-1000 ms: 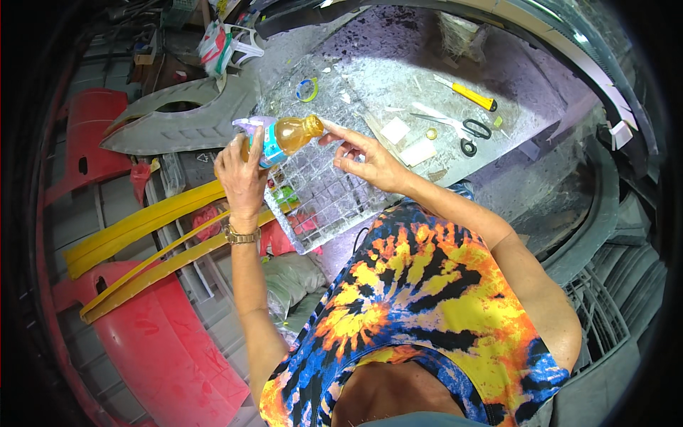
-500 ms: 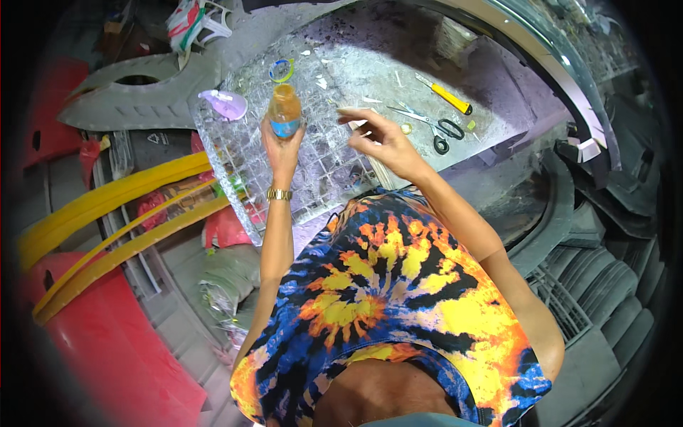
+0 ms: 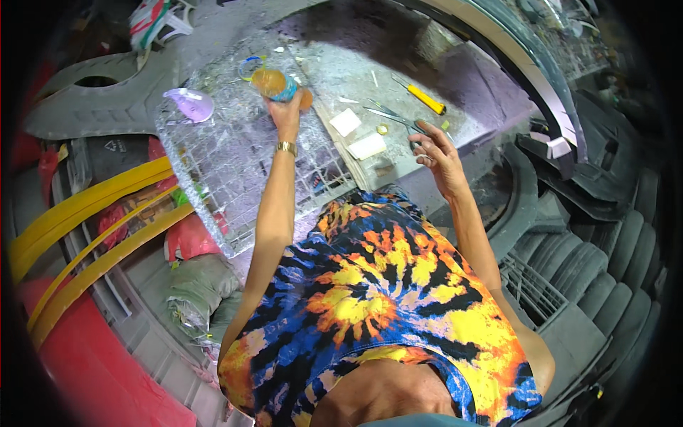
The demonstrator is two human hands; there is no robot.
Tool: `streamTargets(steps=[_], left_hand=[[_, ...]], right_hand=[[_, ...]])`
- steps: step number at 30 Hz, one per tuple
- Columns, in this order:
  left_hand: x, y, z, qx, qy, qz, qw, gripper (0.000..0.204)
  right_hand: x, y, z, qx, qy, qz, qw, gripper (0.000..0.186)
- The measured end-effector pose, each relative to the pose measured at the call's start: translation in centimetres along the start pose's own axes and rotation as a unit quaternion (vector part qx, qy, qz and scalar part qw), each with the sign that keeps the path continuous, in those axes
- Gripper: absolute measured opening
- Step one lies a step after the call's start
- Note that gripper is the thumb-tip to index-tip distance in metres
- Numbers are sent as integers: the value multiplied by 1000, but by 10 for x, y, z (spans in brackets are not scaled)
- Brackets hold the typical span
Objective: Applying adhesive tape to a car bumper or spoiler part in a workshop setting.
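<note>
A big grey table holds a wire cage that lies flat on its left part. A purple scoop rests on the cage's far corner. The left hand wraps around an orange bottle and holds it over the cage top. The right hand hangs in the air with fingers spread, holding nothing, just above scissors. A yellow cutter lies near.
</note>
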State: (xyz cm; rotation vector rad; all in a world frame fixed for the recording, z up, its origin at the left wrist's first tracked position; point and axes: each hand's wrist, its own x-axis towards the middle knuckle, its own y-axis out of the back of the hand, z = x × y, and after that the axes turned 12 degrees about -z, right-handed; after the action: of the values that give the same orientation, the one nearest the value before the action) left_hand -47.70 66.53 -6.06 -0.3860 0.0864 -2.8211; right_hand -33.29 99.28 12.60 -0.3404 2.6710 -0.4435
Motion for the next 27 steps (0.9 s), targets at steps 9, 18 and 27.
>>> streamTargets(steps=[9, 18, 27], left_hand=[[24, -76, 10, 178, 58, -136, 973, 71], [21, -57, 17, 214, 42, -201, 955, 78], [23, -55, 30, 222, 65, -215, 949, 82]], right_hand=[[8, -6, 20, 31, -11, -8, 999, 54], [6, -2, 36, -73, -38, 10, 997, 52], [24, -2, 33, -117, -32, 2, 993, 51]])
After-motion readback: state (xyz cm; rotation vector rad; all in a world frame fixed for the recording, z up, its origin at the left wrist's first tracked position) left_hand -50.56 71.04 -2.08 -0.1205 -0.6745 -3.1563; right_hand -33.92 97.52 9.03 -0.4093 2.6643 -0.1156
